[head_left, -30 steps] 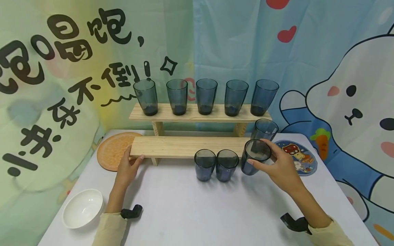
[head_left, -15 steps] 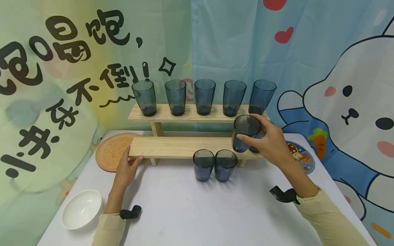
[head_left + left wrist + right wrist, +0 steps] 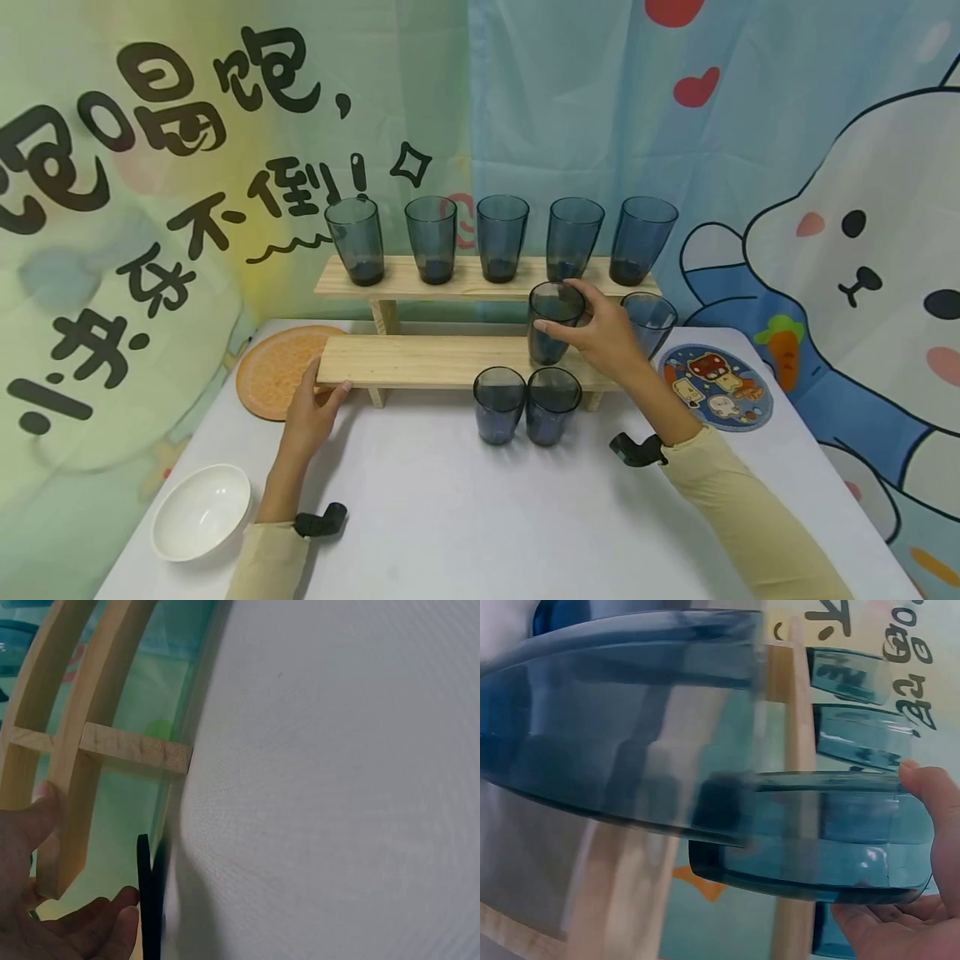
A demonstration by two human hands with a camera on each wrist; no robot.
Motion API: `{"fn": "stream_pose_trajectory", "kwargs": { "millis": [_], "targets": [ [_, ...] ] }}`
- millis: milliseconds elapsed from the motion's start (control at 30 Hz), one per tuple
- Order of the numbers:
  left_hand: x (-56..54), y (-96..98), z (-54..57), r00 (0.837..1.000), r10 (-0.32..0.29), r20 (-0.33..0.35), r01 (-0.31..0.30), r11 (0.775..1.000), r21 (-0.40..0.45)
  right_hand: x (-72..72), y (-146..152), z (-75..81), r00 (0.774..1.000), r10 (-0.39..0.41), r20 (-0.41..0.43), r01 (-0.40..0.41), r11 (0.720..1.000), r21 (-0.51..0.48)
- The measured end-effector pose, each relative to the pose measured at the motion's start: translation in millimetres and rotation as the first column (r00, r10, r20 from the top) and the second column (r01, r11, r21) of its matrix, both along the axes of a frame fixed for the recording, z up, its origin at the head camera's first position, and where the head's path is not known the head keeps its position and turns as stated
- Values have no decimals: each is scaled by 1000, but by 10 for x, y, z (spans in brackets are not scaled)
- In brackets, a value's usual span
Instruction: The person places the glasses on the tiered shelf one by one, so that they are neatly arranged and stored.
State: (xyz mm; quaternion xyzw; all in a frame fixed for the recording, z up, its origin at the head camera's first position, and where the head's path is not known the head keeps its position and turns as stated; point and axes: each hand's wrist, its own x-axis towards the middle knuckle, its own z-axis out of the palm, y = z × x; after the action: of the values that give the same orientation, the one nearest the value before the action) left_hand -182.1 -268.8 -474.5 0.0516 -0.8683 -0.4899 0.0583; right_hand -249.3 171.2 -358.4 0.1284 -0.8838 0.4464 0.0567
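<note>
A two-step wooden shelf (image 3: 420, 362) stands on the table, and my left hand (image 3: 309, 414) pinches the left end of its lower step, the thumb on the edge in the left wrist view. My right hand (image 3: 606, 337) grips a blue-grey glass tumbler (image 3: 551, 333) near the rim, upright over the right part of the lower step. In the right wrist view this held tumbler (image 3: 832, 844) lies sideways across the picture. Another tumbler (image 3: 649, 317), partly behind my right hand, is at the lower step's right end. Two tumblers (image 3: 498, 406) stand side by side in front of the shelf.
Several matching tumblers (image 3: 502, 237) line the upper step. An orange round mat (image 3: 273, 375) lies at the left, a blue patterned mat (image 3: 723, 404) at the right. A white bowl (image 3: 201, 512) sits at the front left. A printed curtain (image 3: 555, 100) hangs behind.
My right hand has lifted the tumbler from in front of the shelf and carried it leftward, over the lower step. My left hand keeps its hold on the shelf.
</note>
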Motion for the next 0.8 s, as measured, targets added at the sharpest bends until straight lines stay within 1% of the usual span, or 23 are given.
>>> {"fn": "stream_pose_trajectory", "kwargs": {
  "millis": [133,333,633,800],
  "targets": [
    [0,0,2,1000,6,10,-6,1000,3,-42,-11,-77,1000,8,17,-8,1000,-3],
    [-2,-6,-1,1000,10,15,-10,1000,1,-107,-22,-162,1000,7,20,-7,1000,-3],
    [-3,-7,3,1000,14,19,-14,1000,3,-141,-18,-222,1000,13,4,-13,1000,-13],
    [-3,-7,3,1000,17,19,-17,1000,-1,-145,-15,-211,999,32,39,-32,999,-12]
  ]
}}
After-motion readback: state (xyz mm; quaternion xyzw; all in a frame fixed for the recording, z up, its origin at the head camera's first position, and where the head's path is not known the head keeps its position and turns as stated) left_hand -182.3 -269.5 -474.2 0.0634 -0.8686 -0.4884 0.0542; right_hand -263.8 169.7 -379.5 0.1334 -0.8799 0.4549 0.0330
